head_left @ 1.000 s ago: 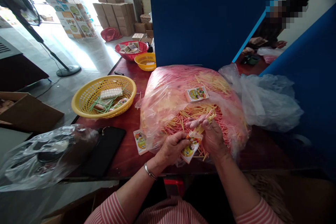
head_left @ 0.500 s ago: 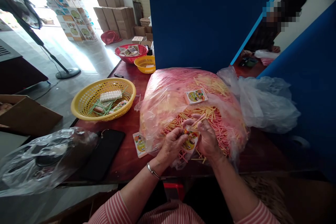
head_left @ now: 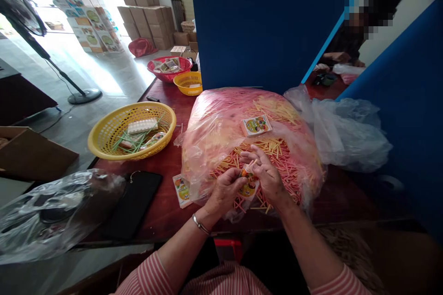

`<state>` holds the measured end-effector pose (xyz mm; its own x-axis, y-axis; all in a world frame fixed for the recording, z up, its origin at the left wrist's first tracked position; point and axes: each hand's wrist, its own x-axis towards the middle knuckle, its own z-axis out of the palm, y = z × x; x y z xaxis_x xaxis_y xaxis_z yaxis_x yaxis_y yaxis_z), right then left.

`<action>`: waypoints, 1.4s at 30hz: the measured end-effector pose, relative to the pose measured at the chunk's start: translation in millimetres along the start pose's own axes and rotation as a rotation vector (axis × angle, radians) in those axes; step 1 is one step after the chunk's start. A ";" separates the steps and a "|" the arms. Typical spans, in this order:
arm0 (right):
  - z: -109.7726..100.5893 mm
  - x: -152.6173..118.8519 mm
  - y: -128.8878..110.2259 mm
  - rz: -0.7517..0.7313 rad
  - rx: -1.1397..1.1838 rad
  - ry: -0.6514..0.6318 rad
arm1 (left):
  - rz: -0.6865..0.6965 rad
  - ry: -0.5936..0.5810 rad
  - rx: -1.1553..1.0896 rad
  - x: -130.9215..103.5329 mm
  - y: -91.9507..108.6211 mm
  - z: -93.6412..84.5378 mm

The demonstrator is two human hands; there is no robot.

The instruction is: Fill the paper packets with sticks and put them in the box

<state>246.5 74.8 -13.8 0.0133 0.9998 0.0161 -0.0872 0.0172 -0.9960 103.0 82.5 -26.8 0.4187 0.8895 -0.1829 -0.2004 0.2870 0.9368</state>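
A large clear bag [head_left: 204, 133] of pink and yellow sticks lies on the dark red table, torn open at the front. Over the opening my left hand [head_left: 226, 187] pinches the upper left edge of a small printed packet [head_left: 248, 186]. My right hand [head_left: 270, 177] is at the packet's upper right, its thumb and fingers closed on a few short sticks [head_left: 252, 164] at the packet's top. One printed packet [head_left: 256, 125] rests on top of the bag; another [head_left: 182, 191] lies on the table, partly under the bag's left edge.
A yellow basket [head_left: 97, 140] with green sticks and packets stands to the left. Nearer are a black phone-like case [head_left: 138, 203] and a plastic bag [head_left: 65, 207]. Behind stand red [head_left: 188, 65] and yellow [head_left: 187, 87] baskets. A person [head_left: 349, 41] sits beyond the blue partition [head_left: 252, 23].
My right hand has brought the sticks down to the packet's top, and its fingers have shifted. My left hand still holds the packet. The view has moved slightly.
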 end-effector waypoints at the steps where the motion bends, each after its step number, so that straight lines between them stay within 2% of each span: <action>1: -0.5 -0.7 -1.5 -0.042 -0.059 -0.009 | -0.006 -0.005 -0.018 -0.4 -0.2 0.3; 4: -2.7 -5.0 -8.5 -0.146 -0.284 -0.121 | -0.008 -0.017 -0.022 -3.3 1.7 2.1; 6: -3.8 -9.8 -11.3 -0.177 -0.302 -0.123 | -0.016 -0.008 -0.019 -5.8 5.1 3.9; 9: -0.7 -20.1 -4.2 -0.167 -0.223 0.018 | 0.000 0.056 -0.050 -7.9 9.0 8.3; 11: 5.1 -28.6 7.4 -0.175 -0.277 0.118 | 0.018 0.091 -0.077 -8.3 7.7 13.6; 14: 11.0 -42.3 23.4 -0.166 -0.335 0.290 | 0.038 0.069 -0.066 -9.7 -1.1 24.8; 16: 3.8 -51.9 26.1 -0.145 -0.299 0.397 | 0.063 0.030 0.010 -12.5 -8.1 32.2; 17: -5.4 -57.1 24.7 -0.148 -0.301 0.444 | 0.077 0.015 0.062 -14.8 -10.7 34.8; 19: -36.8 -68.6 19.3 -0.182 -0.377 0.556 | 0.095 0.015 0.157 -21.0 -12.6 35.4; 22: -109.4 -86.7 15.5 -0.179 -0.593 0.754 | 0.121 0.086 0.254 -33.9 -7.7 19.6; 25: -185.0 -99.7 25.8 -0.095 -0.800 0.781 | 0.198 0.262 0.449 -49.0 1.4 -18.2; 27: -217.8 -101.9 35.4 -0.033 -0.978 0.685 | 0.241 0.442 0.672 -58.6 7.2 -50.6; 28: -225.6 -100.7 38.7 -0.045 -1.077 0.636 | 0.250 0.520 0.799 -62.9 9.7 -66.8; 29: -227.0 -98.1 40.0 -0.088 -1.172 0.604 | 0.248 0.581 0.931 -66.5 11.9 -82.0; 31: -212.5 -88.8 36.3 -0.248 -1.313 0.596 | 0.188 0.640 1.200 -71.4 14.8 -107.0; 34: -164.3 -67.5 20.4 -0.461 -1.274 0.563 | -0.022 0.630 1.506 -71.7 15.2 -127.0; 36: -133.3 -49.4 11.0 -0.506 -1.177 0.435 | -0.145 0.604 1.591 -67.8 13.9 -129.3; 38: -114.8 -28.8 6.8 -0.528 -1.166 0.359 | -0.225 0.578 1.591 -62.4 13.3 -125.9; 40: -110.7 -7.0 6.9 -0.536 -1.205 0.305 | -0.275 0.552 1.568 -57.3 13.8 -120.8; 42: -115.7 14.3 8.5 -0.522 -1.256 0.194 | -0.291 0.547 1.542 -53.4 14.5 -118.2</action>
<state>361.2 87.9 -32.2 -0.0874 0.8609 0.5011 0.9212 0.2614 -0.2883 -26.9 81.1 -38.7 -0.1236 0.9798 -0.1573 0.9698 0.1529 0.1902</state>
